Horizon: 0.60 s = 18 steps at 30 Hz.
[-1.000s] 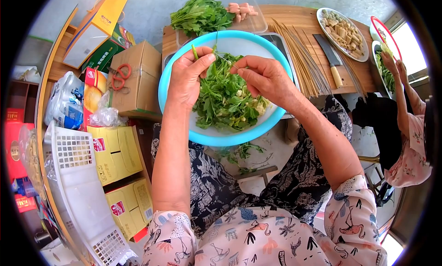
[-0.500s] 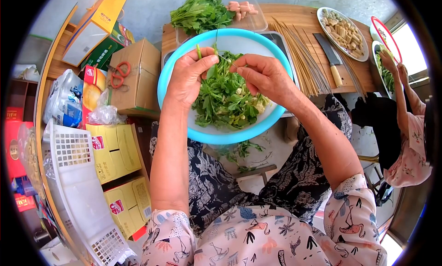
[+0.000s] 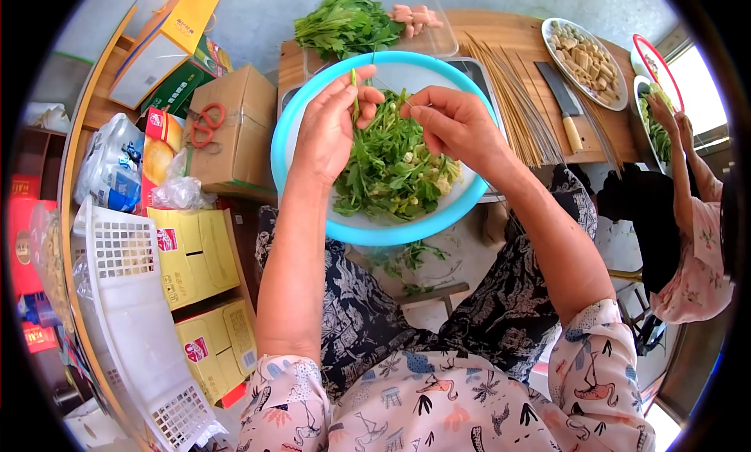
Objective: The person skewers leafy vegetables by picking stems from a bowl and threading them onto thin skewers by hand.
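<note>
A white basin with a blue rim (image 3: pixel 379 234) holds a heap of leafy greens (image 3: pixel 391 174). Over its left part, my left hand (image 3: pixel 332 123) has its fingers closed round a green stem (image 3: pixel 354 92), which sticks up between thumb and fingers. My right hand (image 3: pixel 458 123) is pinched over the basin's right part, with a thin skewer-like piece at its fingertips, pointing toward the left hand. The two hands are apart. Bunched leafy greens (image 3: pixel 344 23) lie behind the basin, beside pink sausage pieces (image 3: pixel 415 18) on a clear tray.
Skewers (image 3: pixel 508 92), a cleaver (image 3: pixel 559 92) and a plate of chopped food (image 3: pixel 585 59) lie on the wooden table at right. A co-worker's hands (image 3: pixel 671 116) are at far right. Red scissors (image 3: pixel 206 127) rest on a carton (image 3: pixel 238 135); a white basket (image 3: pixel 141 319) stands left.
My left hand has opened its grip a little and turned, with the stem still in its fingers. My right hand has shifted slightly right, widening the gap between the hands.
</note>
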Available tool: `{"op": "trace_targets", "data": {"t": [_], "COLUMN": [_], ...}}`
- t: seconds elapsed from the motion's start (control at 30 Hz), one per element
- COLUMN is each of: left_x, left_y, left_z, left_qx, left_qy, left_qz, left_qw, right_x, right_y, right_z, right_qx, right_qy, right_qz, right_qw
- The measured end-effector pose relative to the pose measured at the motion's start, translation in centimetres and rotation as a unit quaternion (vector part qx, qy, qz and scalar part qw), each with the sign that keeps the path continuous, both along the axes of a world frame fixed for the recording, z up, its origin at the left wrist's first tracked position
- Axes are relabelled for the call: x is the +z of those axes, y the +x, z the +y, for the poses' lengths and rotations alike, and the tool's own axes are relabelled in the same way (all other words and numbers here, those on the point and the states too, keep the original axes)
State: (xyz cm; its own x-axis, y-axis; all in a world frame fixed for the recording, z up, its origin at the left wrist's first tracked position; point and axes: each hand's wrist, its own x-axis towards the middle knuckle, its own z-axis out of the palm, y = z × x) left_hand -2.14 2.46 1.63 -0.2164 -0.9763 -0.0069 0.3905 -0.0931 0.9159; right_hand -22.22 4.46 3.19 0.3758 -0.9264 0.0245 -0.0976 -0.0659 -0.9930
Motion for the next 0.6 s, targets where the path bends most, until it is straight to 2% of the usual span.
{"op": "trace_targets", "data": {"t": [0.23,0.6], "left_x": [0.1,-0.8], "left_y": [-0.3,0.2], "left_z": [0.3,-0.2], "left_qx": [0.029,0.007], "left_qy": [-0.025,-0.017], "left_qz": [-0.005,0.021], "left_qw": [0.999,1.0], "right_x": [-0.9,-0.9], "right_y": [0.3,0.5], "right_z": [0.1,-0.1], "right_qx": [0.018,0.018], "right_qy": [-0.012,-0.017], "right_qz": [-0.013,-0.003], "right_qw": [1.0,1.0]}}
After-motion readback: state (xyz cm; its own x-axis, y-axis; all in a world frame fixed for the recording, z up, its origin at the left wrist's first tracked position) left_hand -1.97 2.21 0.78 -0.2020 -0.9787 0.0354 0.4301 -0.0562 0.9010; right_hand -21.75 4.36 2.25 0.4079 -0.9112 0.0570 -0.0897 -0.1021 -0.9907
